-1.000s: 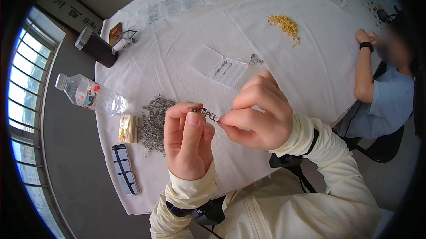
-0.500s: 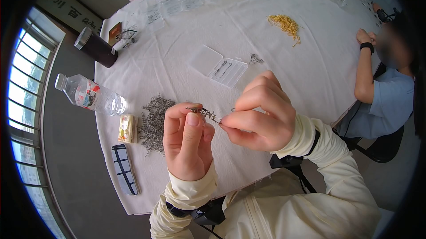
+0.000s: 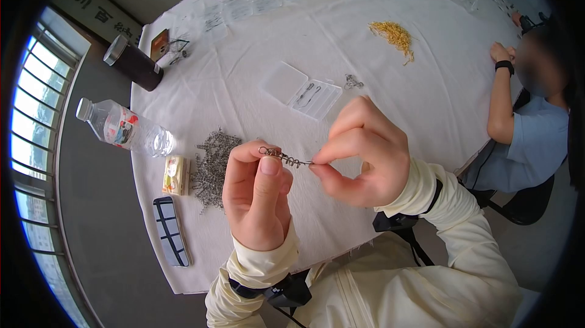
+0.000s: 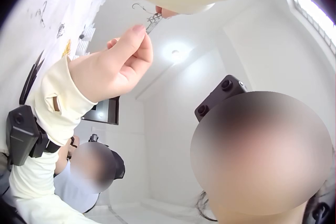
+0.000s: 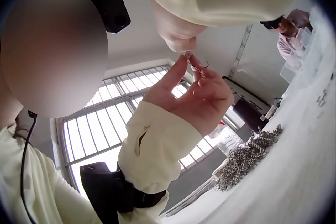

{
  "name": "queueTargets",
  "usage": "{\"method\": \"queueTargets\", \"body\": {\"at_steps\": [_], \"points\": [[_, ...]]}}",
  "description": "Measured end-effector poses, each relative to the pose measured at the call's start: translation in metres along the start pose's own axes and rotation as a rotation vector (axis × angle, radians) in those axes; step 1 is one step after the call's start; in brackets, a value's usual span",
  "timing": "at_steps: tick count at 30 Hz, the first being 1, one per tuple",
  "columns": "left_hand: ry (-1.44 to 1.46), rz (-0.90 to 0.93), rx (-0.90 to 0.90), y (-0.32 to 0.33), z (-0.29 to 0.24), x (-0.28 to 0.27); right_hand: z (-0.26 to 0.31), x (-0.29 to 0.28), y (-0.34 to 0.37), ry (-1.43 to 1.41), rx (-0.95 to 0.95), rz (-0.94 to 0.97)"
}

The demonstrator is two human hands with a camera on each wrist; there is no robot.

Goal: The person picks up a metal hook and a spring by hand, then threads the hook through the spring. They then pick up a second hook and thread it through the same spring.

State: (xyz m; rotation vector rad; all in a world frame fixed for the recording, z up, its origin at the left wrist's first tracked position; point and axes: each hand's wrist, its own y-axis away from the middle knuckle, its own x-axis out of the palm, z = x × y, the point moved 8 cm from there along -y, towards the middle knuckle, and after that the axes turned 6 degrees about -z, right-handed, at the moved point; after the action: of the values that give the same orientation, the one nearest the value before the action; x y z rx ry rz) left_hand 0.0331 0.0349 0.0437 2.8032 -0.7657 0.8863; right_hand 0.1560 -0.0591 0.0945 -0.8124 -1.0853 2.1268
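Note:
In the head view my left hand point(image 3: 256, 206) pinches one end of a small metal wire coil point(image 3: 291, 160) between thumb and forefinger. A small ring stands out above the left thumb. My right hand point(image 3: 368, 157) pinches the coil's thin far end with thumb and forefinger. In the left wrist view a curved fish hook point(image 4: 137, 7) shows beside the coil, partly hidden by the left fingers. Left of the hands lies a pile of similar metal coils point(image 3: 213, 169). Beyond them an open clear plastic case point(image 3: 283, 81) holds a few dark hooks point(image 3: 311, 95).
A small tangle of wire point(image 3: 352, 82) lies beside the case, and a yellow heap point(image 3: 393, 38) farther back. On the left are a phone point(image 3: 172, 233), a tissue pack point(image 3: 176, 175), a water bottle point(image 3: 125, 128) and a dark flask point(image 3: 134, 63). A person point(image 3: 530, 127) sits at the right.
My right hand has shifted slightly right, its thumb and forefinger now more stretched out. The coil looks more level and its ring shows more clearly. The left hand has barely moved.

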Motion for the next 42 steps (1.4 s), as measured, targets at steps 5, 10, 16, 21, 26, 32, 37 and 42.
{"method": "queueTargets", "body": {"at_steps": [5,10,16,21,26,32,37,42], "points": [[-0.021,-0.009,0.011,0.000,-0.002,0.001,-0.004,0.000,0.000,-0.062,0.066,0.008],[-0.063,0.059,0.013,0.001,-0.003,0.000,-0.006,0.000,-0.001,-0.088,0.104,0.025],[-0.112,0.037,0.003,0.000,-0.003,0.000,-0.005,0.000,-0.001,-0.105,0.105,0.033],[-0.169,0.038,0.040,-0.001,-0.006,0.000,-0.005,0.000,-0.001,-0.122,0.112,0.035],[-0.275,0.041,0.119,0.000,-0.012,0.002,-0.004,-0.001,-0.002,-0.126,0.120,0.047],[-0.346,0.047,0.223,0.000,-0.018,0.003,-0.003,-0.002,-0.003,-0.128,0.125,0.055],[-0.352,0.042,0.224,0.000,-0.019,0.004,-0.003,-0.002,-0.003,-0.127,0.119,0.050],[-0.341,0.034,0.208,-0.001,-0.018,0.004,-0.002,-0.003,-0.004,-0.123,0.106,0.041]]}}
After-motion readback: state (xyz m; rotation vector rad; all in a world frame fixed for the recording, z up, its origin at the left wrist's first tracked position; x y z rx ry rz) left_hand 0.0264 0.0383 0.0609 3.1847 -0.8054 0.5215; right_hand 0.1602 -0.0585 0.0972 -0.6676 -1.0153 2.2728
